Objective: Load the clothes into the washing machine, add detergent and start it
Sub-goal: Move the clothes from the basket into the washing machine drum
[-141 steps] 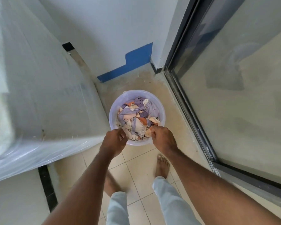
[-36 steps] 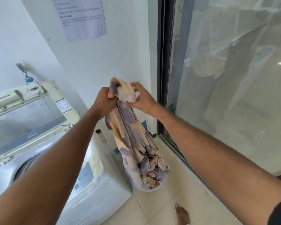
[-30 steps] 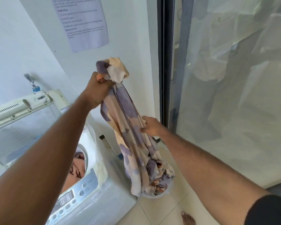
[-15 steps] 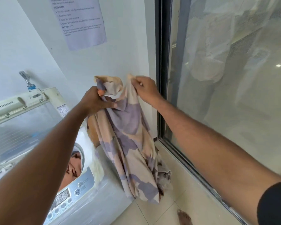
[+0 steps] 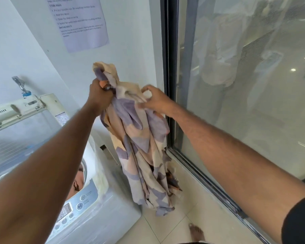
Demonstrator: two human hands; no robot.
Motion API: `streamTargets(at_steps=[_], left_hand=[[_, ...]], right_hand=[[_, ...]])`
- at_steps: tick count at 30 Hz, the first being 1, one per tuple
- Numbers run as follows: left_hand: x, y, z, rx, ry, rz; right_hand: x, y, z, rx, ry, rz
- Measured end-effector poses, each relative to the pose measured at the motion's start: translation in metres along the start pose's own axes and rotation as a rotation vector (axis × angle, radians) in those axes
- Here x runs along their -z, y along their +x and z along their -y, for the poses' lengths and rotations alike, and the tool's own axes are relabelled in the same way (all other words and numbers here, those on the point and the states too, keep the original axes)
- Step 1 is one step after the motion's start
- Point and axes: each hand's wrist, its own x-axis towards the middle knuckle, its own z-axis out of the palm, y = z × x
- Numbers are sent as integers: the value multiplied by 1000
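A long cloth (image 5: 141, 148) patterned in cream, purple and orange hangs in the air to the right of the washing machine. My left hand (image 5: 99, 95) grips its bunched top end. My right hand (image 5: 156, 100) holds a fold of it just to the right, at about the same height. The cloth's lower end dangles near the floor. The top-loading washing machine (image 5: 102, 213) stands at the lower left with its lid (image 5: 16, 131) raised; a peach garment (image 5: 77, 184) shows in its drum. The bucket is hidden behind the cloth.
A control panel (image 5: 77, 206) with buttons runs along the machine's front edge. A glass door (image 5: 245, 88) with a dark frame fills the right side. A printed notice (image 5: 79, 23) hangs on the white wall. A tap (image 5: 22, 87) sits behind the machine. My foot (image 5: 196, 233) is on the tiled floor.
The cloth came up out of the bucket on the floor. My right hand slid down it, then returned up; both hands now hold the top bunched closer together.
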Motion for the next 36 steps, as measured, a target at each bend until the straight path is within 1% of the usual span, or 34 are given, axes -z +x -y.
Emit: streamTargets(at_steps=[2, 4, 6, 8, 9, 10, 12, 13, 14, 15, 17, 18, 20, 21, 22, 23, 24, 25, 26, 28, 29, 30, 31, 32, 33, 34, 35, 36], left_hand=[[2, -2, -2, -52, -124, 76], [-1, -6, -5, -110, -124, 176], [-3, -9, -4, -109, -105, 208], [0, -9, 3, -67, -80, 225], [1, -10, 7, -53, -66, 256], [1, -11, 10, -46, -42, 310], [-11, -17, 14, -50, 92, 430], [-20, -21, 14, -50, 176, 451], [-29, -25, 12, -57, 219, 428], [-34, -27, 11, -56, 196, 377], [-32, -25, 10, -45, 20, 247], [-26, -23, 11, -48, -53, 195], [-11, -18, 12, -74, -125, 174], [-6, -17, 10, -79, -166, 190], [-2, -17, 7, -62, -228, 207], [-1, -16, 3, -35, -301, 223], [-1, -15, -1, -9, -362, 229], [-2, -15, -5, 12, -402, 229], [-3, -14, -8, 35, -435, 237], [2, -15, -7, 44, -513, 281], [7, -17, -3, 19, -533, 301], [15, -19, 5, -13, -490, 294], [24, -20, 17, -36, -376, 261], [35, -18, 33, -36, -181, 203], [44, -15, 51, -6, 79, 150], [50, -14, 70, 57, 363, 149], [52, -18, 86, 99, 609, 214], [48, -26, 97, 110, 794, 312]], right_hand=[[-6, -7, -27, -166, -203, 164], [-11, -9, -43, -278, -412, 232], [-10, -8, -46, -392, -458, 168], [-4, -2, -37, -433, -379, 14], [0, 4, -29, -414, -249, -55], [1, 9, -15, -353, -79, -75], [-8, 15, 26, -181, 224, -5], [-16, 17, 45, -99, 293, 55], [-24, 19, 61, -24, 290, 110], [-31, 20, 72, 44, 228, 144], [-30, 21, 78, 148, 117, 130], [-24, 19, 72, 152, 146, 111], [-11, 10, 46, 57, 262, 112], [-9, 4, 28, -43, 255, 158], [-14, -4, 9, -157, 154, 240], [-27, -13, -8, -246, 1, 345], [-44, -24, -24, -307, -122, 432], [-63, -33, -38, -342, -165, 455], [-82, -39, -51, -353, -128, 415], [-110, -43, -66, -376, 47, 228], [-117, -40, -68, -394, 64, 131], [-119, -34, -69, -408, 0, 55], [-116, -29, -68, -415, -77, -3], [-112, -23, -65, -405, -131, -60], [-105, -18, -58, -377, -148, -105], [-99, -14, -48, -331, -150, -138], [-93, -9, -36, -275, -161, -157], [-88, -3, -24, -210, -183, -171]])
